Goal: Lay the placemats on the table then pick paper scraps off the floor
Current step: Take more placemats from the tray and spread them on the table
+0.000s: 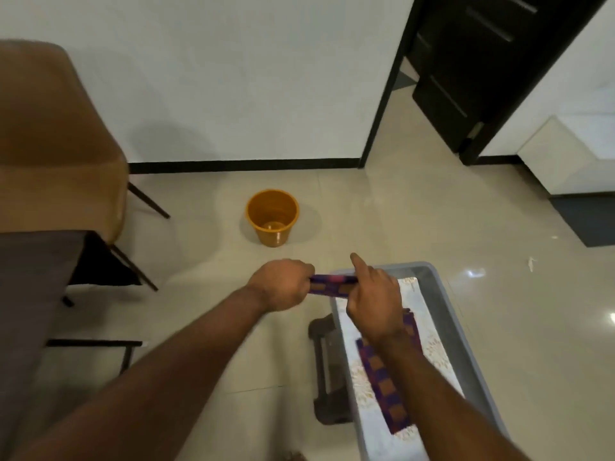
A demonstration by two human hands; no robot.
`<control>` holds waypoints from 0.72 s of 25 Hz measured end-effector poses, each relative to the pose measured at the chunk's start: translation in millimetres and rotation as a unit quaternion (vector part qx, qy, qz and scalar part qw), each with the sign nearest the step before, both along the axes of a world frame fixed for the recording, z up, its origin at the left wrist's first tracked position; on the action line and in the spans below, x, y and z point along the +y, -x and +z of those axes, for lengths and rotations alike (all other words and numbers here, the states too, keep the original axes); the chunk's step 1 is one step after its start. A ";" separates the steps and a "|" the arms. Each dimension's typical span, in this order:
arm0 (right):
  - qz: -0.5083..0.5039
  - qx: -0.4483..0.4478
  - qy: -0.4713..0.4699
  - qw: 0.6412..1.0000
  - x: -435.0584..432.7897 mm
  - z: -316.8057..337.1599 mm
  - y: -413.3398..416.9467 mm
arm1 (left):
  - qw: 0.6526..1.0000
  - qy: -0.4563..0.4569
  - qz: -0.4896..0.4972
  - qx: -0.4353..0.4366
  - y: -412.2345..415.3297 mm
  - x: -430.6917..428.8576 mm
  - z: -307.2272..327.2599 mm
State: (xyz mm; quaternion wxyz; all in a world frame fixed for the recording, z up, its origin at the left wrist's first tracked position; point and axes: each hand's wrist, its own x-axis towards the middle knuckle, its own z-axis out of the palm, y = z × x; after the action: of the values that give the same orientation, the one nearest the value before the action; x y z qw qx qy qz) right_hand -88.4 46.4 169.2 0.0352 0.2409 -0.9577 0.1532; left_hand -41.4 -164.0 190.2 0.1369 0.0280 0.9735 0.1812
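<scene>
A rolled purple-and-brown checked placemat point(332, 285) is held level between both hands above the floor. My left hand point(283, 285) is closed around its left end. My right hand point(374, 301) grips the right end with the index finger pointing up. Another purple checked placemat point(386, 390) lies in a grey bin point(446, 314), on top of white patterned mats point(429, 341). The dark grey table point(30, 294) is at the left edge. A small white paper scrap point(531, 263) lies on the floor at the right.
An orange bucket point(273, 217) stands on the beige tiled floor near the wall. A brown chair point(56, 151) is tucked at the table on the left. The bin rests on a dark stool point(327, 371). A black door point(479, 68) stands open at the upper right.
</scene>
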 end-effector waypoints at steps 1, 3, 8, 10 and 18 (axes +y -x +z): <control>0.032 -0.002 0.026 0.999 -32.2 21.9 2.2 | 0.999 -0.024 0.043 -0.004 -15.1 -30.7 25.7; 0.090 -0.028 0.076 0.993 -100.1 61.1 -4.3 | 0.984 -0.105 0.143 -0.011 -55.5 -94.3 74.2; 0.139 -0.321 0.253 0.902 -259.8 137.8 -67.3 | 0.871 -0.352 0.342 0.013 -195.8 -224.2 170.4; 0.158 -0.463 0.271 0.829 -308.9 158.8 -104.0 | 0.808 -0.429 0.400 0.063 -257.7 -260.3 191.6; 0.211 -0.671 0.267 0.659 -437.3 184.6 -234.3 | 0.708 -0.367 0.595 0.099 -447.9 -348.2 182.3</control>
State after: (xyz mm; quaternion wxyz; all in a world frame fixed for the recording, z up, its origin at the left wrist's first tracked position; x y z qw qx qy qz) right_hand 146.0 -390.9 353.8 -0.5876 0.2484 -0.5631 0.5253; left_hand 406.5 -512.2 372.5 -0.1173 -0.4915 0.6529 0.5643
